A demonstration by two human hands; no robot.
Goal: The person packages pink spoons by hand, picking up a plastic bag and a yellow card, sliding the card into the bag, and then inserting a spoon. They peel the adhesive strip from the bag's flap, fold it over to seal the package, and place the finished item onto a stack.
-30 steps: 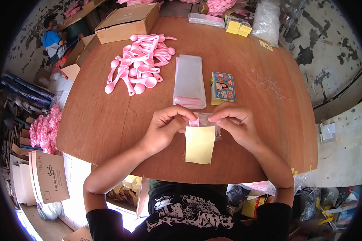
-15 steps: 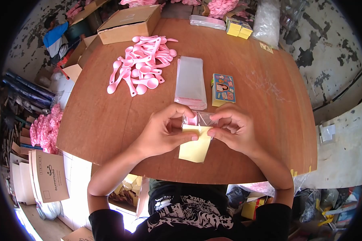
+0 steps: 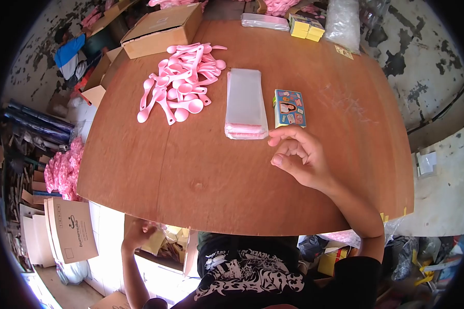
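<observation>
Resting on the brown surface (image 3: 191, 170), your right hand (image 3: 299, 157) sits near the edge closest to you. Its fingers (image 3: 283, 135) are loosely bent and a little apart, and they hold nothing. The first finger points out toward the stack of clear bags (image 3: 245, 103) and its tip is just beside the near end of that stack. The stack lies flat in the middle of the surface, with a pink strip showing at its near end. A small box with pictures (image 3: 289, 108) lies just to the right of the stack, right above your right hand.

Your left hand (image 3: 139, 232) is down below the edge of the surface, on your left side. Something pale is next to it, but you cannot tell if the fingers are clamped on it or not.

A pile of pink spoons (image 3: 183, 77) lies to the left of the stack. A cardboard box (image 3: 162, 28) stands at the far left corner, and some yellow boxes (image 3: 307, 26) sit at the far edge. Another person in a blue top (image 3: 69, 49) is far off on the left, beyond the surface
</observation>
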